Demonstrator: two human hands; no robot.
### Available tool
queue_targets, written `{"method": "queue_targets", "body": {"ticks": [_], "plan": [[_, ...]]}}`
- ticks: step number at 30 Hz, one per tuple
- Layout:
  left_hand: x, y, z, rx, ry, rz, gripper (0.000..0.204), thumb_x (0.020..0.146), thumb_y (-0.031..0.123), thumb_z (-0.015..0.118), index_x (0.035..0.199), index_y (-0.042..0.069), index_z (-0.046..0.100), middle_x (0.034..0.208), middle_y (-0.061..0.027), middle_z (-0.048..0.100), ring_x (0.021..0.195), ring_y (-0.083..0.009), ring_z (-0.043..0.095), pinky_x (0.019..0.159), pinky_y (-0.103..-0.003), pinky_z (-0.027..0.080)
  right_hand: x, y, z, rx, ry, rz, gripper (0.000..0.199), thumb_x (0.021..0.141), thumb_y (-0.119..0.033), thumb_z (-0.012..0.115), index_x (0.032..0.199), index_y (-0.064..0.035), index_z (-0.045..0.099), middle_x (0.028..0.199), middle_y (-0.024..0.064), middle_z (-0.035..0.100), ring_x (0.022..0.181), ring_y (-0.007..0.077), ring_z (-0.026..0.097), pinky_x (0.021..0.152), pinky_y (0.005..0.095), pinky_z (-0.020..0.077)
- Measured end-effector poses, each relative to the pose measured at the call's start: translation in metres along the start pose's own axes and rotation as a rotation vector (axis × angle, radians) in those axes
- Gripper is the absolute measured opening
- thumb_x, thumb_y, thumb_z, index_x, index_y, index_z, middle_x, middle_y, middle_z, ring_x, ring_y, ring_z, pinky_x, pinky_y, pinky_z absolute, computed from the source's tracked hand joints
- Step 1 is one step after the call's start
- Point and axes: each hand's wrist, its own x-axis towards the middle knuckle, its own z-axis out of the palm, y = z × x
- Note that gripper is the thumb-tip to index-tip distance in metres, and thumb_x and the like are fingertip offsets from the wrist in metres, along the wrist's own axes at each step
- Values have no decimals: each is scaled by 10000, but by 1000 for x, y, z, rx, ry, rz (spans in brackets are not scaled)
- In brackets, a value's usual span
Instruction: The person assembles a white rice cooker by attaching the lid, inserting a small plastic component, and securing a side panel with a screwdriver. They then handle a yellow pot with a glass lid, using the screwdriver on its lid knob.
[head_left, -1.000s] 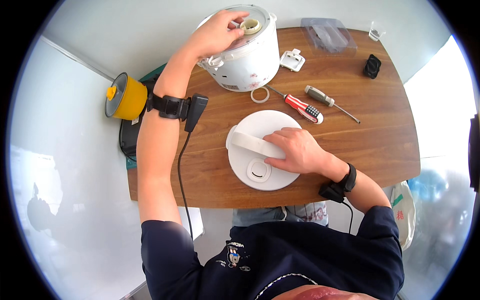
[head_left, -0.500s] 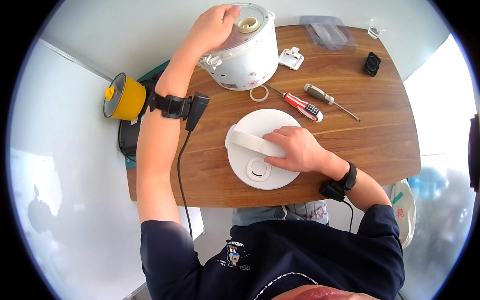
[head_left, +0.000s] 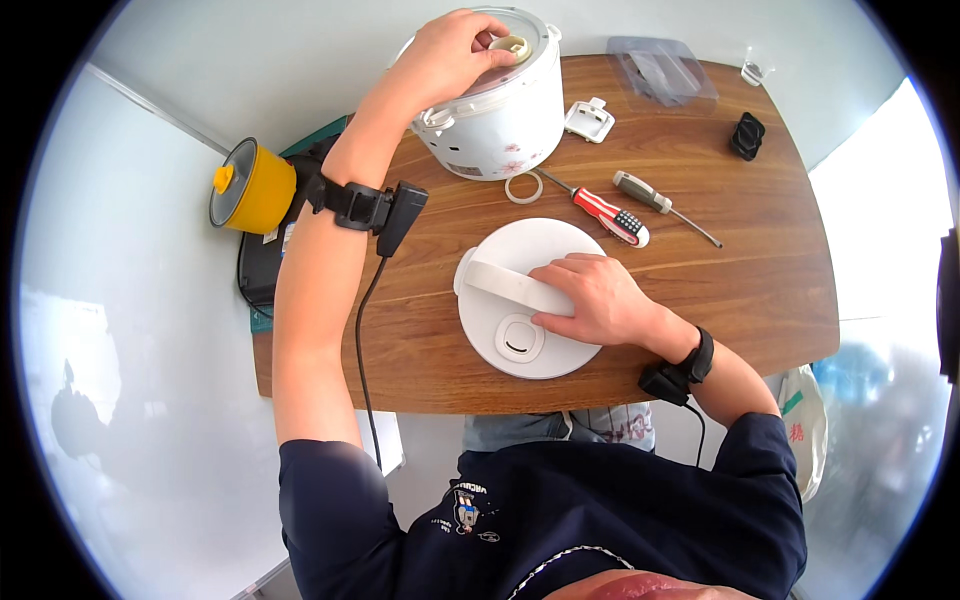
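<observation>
A white rice cooker [head_left: 490, 137] with a flower print stands at the back of the wooden table. On its metal-looking top sits a round cream cap [head_left: 512, 48]. My left hand [head_left: 455, 58] reaches over the cooker, thumb and fingers closed on either side of this cap. In front of me lies a round white lid [head_left: 540, 235] with a raised band-shaped handle [head_left: 505, 284] and a small rounded inset. The fingers of my right hand [head_left: 600, 300] wrap round the right end of that handle, partly hiding it.
Beside the cooker lie a white ring [head_left: 523, 187], a white plastic piece [head_left: 590, 120], a red-handled screwdriver [head_left: 610, 215] and a grey-handled screwdriver [head_left: 642, 190]. Farther right are a clear plastic tray [head_left: 660, 75], a small clear cup [head_left: 755, 70] and a black part [head_left: 747, 135]. A yellow pot [head_left: 262, 188] stands left.
My left hand has shifted right across the cooker's top and its thumb and fingers have come round the cream cap. My right hand stays on the lid's handle.
</observation>
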Motion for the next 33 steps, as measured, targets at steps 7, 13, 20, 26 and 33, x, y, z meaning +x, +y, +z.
{"method": "queue_targets", "body": {"ticks": [7,13,20,26,33], "plan": [[-7,1,3,-33,126,24,334,918,314,769,1125,53,739,978,-118,711,899,-256,692,813,-385,571,-1,1,1,10,6,-9,423,841,-309,788,1134,-23,679,934,133,707,902,345,678,788,443,550],[-58,47,-2,-12,399,245,133,961,97,670,1077,65,725,893,-39,675,800,-186,639,750,-335,544,-4,6,3,22,24,-22,415,834,-303,789,1126,-31,677,925,124,704,893,342,673,768,448,537],[-121,46,64,187,-282,291,97,874,141,738,875,58,688,828,-89,686,783,-315,692,655,-424,555,-4,4,4,5,13,-10,410,834,-303,788,1128,-39,677,938,120,710,905,346,674,787,448,545],[-117,23,96,277,-384,164,125,859,121,733,835,30,650,839,-125,702,826,-354,705,688,-465,565,-4,5,4,8,11,6,420,832,-311,791,1136,-44,678,938,123,712,911,345,676,792,448,549],[-117,19,88,120,-302,186,101,881,86,700,865,13,632,865,-143,696,800,-358,683,697,-449,555,-2,4,3,2,14,3,424,836,-319,791,1135,-41,680,936,121,711,904,343,678,791,446,550]]}}
